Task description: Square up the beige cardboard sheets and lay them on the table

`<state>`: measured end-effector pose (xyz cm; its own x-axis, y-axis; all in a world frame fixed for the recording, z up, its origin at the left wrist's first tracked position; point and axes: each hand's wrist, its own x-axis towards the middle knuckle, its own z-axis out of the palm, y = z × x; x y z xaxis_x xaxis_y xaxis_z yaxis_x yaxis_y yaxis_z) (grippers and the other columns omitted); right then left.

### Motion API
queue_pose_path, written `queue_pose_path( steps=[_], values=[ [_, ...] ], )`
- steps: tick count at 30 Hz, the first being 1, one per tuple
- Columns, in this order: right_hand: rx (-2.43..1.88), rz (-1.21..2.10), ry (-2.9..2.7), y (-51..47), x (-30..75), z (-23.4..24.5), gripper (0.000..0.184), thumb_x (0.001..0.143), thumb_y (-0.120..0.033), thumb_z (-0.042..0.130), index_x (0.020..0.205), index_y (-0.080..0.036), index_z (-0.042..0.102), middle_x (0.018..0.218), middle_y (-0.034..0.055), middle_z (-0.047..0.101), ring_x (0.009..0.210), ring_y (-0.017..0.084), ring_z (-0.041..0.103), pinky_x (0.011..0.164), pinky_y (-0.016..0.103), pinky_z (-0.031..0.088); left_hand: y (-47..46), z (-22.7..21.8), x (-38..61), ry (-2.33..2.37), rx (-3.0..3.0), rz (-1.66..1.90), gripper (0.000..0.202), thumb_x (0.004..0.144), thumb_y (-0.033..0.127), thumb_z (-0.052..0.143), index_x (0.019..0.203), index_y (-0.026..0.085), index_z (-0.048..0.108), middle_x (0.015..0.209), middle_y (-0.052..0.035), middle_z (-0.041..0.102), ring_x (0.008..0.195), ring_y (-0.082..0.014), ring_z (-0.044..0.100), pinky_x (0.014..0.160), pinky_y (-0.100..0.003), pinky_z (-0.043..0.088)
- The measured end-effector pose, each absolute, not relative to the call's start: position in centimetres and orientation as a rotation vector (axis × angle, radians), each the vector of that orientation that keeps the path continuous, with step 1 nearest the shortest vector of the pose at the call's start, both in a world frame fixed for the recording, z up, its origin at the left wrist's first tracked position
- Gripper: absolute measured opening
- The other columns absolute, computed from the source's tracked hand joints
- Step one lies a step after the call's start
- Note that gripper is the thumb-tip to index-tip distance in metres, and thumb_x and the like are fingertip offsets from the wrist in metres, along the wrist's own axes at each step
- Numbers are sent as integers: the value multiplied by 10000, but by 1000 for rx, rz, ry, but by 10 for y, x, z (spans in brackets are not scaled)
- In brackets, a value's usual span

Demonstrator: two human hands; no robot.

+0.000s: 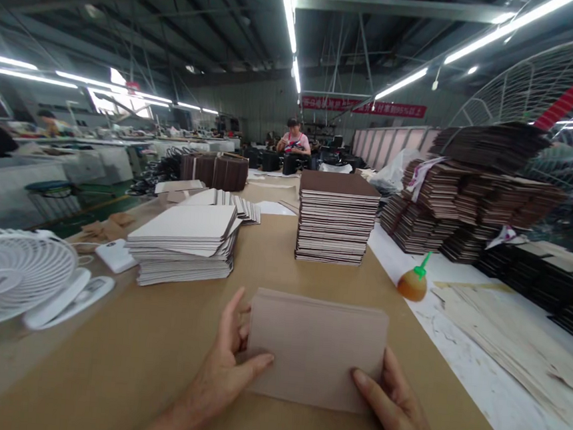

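Between my two hands a stack of greyish-brown rectangular sheets [315, 348] is held up over the brown board on the table. My left hand [231, 361] grips the left edge, its thumb on the front face and its fingers behind. At the lower right corner my right hand [393, 398] clasps the sheets, thumb in front, the other fingers mostly hidden. Beyond them stands a tall, neat pile of dark brown panels [336, 223]. To its left lies a looser pile of pale sheets [184, 236].
A white fan [7, 281] and a white phone-like object [115, 255] lie at left. On the right are a squeeze bottle [412, 284] with a green nozzle, bundled brown panels [449, 196] and a big wire-caged fan [523, 82]. Another person [294, 139] sits at the far end.
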<state>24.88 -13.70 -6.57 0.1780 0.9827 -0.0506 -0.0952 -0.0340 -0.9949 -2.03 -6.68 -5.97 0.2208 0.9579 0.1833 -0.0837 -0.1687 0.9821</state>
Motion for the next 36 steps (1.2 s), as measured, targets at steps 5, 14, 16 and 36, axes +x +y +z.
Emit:
queue_pose_path(
  steps=[5, 14, 16, 36],
  values=[
    [-1149, 1222, -886, -138, 244, -66, 579, 790, -445, 683, 1303, -275, 477, 1186, 71, 655, 1092, 293, 603, 900, 440, 501, -52, -20, -24, 962, 1747, 1212, 941, 702, 206, 784, 1451, 365, 238, 1442, -93, 317, 1063, -279, 559, 850, -341, 497],
    [-1045, 1300, -1000, -137, 257, -83, 531, 847, -403, 647, 1316, -283, 429, 1280, 66, 597, 1182, 277, 546, 1002, 446, 434, -51, -31, -30, 1047, 2242, 1059, 615, 809, 212, 658, 1335, 307, 352, 1357, -69, 329, 1274, -253, 341, 1066, -396, 302],
    [-1028, 1300, -998, -138, 255, -82, 526, 846, -393, 652, 1308, -286, 424, 1279, 64, 596, 1153, 274, 566, 967, 433, 464, -51, -32, -28, 1011, 2232, 1094, 568, 794, 212, 673, 1274, 293, 381, 1334, -67, 348, 1265, -254, 351, 1058, -393, 305],
    [-1256, 1466, -883, -122, 292, -55, 364, 749, -258, 623, 1102, -172, 640, 1053, 79, 697, 901, 191, 661, 842, 347, 516, -21, -83, 1, 934, 1169, 786, 655, 738, 351, 753, 1270, 211, 397, 1142, -96, 627, 933, -272, 645, 768, -374, 519]
  ],
)
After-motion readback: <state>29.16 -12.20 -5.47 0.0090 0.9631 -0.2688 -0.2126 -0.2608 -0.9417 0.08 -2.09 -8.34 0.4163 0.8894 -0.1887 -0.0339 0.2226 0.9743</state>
